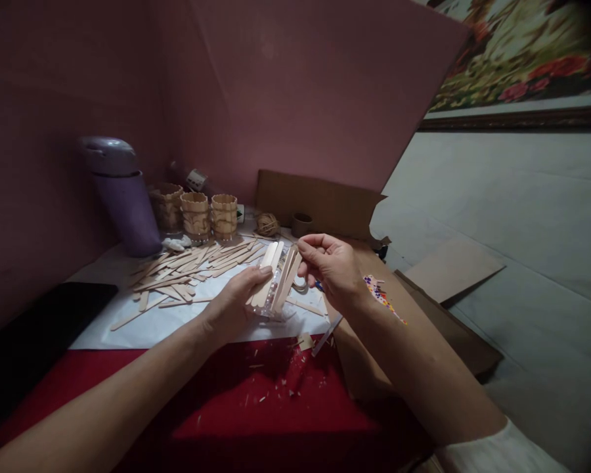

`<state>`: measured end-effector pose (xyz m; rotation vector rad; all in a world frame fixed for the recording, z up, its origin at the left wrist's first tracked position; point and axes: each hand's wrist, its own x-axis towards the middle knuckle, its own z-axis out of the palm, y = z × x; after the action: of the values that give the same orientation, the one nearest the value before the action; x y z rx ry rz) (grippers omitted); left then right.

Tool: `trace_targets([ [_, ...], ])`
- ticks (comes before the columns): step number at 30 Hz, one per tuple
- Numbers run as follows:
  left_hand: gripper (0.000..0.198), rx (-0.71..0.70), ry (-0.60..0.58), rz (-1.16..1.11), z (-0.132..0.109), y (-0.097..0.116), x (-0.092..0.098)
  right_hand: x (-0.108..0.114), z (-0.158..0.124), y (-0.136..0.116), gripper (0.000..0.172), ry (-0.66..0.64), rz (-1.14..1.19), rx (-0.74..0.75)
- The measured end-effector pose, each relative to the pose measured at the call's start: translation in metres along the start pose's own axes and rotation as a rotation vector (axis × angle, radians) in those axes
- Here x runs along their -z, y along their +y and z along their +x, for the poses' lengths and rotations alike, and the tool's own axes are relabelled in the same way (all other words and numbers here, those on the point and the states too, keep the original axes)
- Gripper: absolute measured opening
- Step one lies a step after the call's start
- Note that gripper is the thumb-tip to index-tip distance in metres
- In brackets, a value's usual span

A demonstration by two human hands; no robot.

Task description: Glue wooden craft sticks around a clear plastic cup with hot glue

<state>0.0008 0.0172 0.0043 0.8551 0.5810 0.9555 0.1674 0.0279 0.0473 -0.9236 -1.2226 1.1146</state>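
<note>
In the head view, my left hand (234, 295) is closed around a clear plastic cup (277, 307), its thumb lying over pale wooden craft sticks (269, 270) set side by side along the cup's wall. My right hand (331, 266) pinches the upper end of another craft stick (288, 279), which slants close against the cup. Whether that stick is touching the wall I cannot tell. Beyond my hands, a loose pile of craft sticks (182, 272) is spread on a white sheet (138, 334).
Several stick-covered cups (196, 215) stand behind the pile beside a purple flask (128, 203). A twine ball (266, 225) and a tape roll (301, 225) sit at the back. Colourful beads (381, 295) lie on cardboard at right. Wood scraps litter the red cloth (226, 401).
</note>
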Motion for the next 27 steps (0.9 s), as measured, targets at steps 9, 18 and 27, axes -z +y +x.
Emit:
trace_targets([
  [9, 0.03, 0.023, 0.036, -0.012, -0.001, 0.001, -0.001, 0.0, 0.005, 0.004, 0.029, 0.151, -0.042, -0.002],
  [18, 0.029, 0.035, 0.031, -0.015, 0.0, 0.0, -0.001, -0.002, 0.007, 0.008, 0.03, 0.162, -0.066, -0.006],
  [27, 0.033, 0.039, 0.047, -0.014, 0.0, -0.002, -0.001, -0.002, 0.008, 0.014, 0.03, 0.143, -0.063, 0.001],
])
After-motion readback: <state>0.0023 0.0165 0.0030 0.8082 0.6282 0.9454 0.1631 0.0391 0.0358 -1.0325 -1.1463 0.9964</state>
